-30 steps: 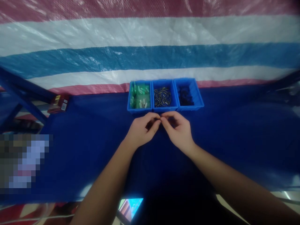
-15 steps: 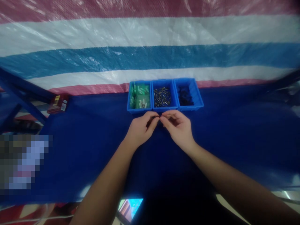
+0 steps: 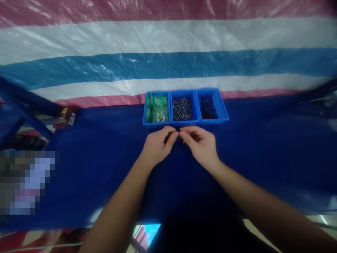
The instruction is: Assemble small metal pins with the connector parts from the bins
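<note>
My left hand and my right hand meet fingertip to fingertip over the blue cloth, just in front of three small blue bins. Both hands are pinched closed; whatever sits between the fingertips is too small to make out. The left bin holds green and white parts. Thin metal pins fill the middle bin. Dark parts lie in the right bin.
A striped red, white and blue tarp hangs behind the table. A red box lies at the cloth's left edge beside a blue frame bar. A lit screen shows below the table's near edge.
Both hands have shifted slightly toward the bins, still pinched together at the fingertips.
</note>
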The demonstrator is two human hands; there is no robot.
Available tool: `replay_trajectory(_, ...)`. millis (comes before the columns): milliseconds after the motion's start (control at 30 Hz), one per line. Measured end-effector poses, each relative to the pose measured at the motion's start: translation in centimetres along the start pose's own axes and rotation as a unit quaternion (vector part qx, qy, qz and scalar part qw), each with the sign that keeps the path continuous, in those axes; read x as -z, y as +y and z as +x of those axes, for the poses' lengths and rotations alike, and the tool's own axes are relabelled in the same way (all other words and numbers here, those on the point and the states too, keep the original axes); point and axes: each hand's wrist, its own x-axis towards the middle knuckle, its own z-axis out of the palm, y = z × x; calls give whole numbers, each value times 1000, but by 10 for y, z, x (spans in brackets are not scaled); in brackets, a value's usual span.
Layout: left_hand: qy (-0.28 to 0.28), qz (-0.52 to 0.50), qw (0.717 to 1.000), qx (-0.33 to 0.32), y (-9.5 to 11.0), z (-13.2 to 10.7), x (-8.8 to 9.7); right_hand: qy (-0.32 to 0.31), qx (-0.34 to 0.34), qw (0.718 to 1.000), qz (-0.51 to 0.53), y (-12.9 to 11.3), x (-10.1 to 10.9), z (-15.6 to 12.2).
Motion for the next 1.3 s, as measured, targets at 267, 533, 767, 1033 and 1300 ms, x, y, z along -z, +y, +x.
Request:
replay_trajectory(267, 9, -28, 999, 14, 2, -1, 2, 5, 2, 1000, 1, -3, 0, -1)
replay_trajectory(533, 7, 7, 1000, -22, 0, 2, 4, -26, 53, 998, -33, -2, 0, -7)
replay_trajectory(767, 16, -9, 1000, 4, 1, 0, 2, -12, 51, 998, -46, 0, 1, -7)
replay_trajectory(1033, -10, -14, 1000, -21, 1, 2, 4, -49, 131, 980, -141, -6, 3, -7)
replay_trajectory(1300, -11, -68, 998, -5, 4, -1, 2, -42, 78, 985, -146, -1, 5, -5)
